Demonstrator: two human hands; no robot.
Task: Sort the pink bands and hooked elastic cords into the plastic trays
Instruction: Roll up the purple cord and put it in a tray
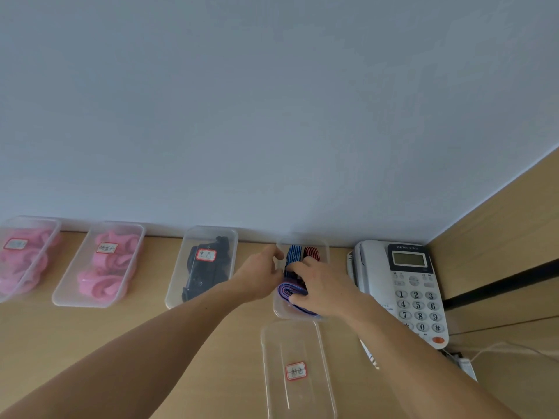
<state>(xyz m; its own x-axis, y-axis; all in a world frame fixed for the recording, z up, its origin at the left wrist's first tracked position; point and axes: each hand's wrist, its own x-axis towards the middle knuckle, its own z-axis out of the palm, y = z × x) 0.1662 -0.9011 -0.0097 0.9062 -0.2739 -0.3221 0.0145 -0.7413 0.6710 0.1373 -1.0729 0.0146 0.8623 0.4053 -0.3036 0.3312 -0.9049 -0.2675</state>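
Holding the cord tray [281, 309], right of centre against the wall, with the left hand [263, 269]: fingers bent onto its upper-left rim, apparently gripping it so the light plastic does not slide. Pressing into the same tray with the right hand [322, 290], fingers curled round a coiled blue-purple bundle of the hooked elastic cords [290, 290], probably to tuck it flat in front of the blue and red striped ones at the tray's far end. Pink bands [104, 267] already lodged in two labelled trays [69, 297] at the left of the frame, with the outer tray cut off by the edge. Between those and the hands, a tray of black items [205, 264], too blurred to name. In the lower centre, a clear labelled piece [302, 337], lid or empty tray, impossible to say which. No hooks discernible, label writing unreadable, right thumb hidden beneath the palm. Telephone [405, 285] just right of the cord tray.
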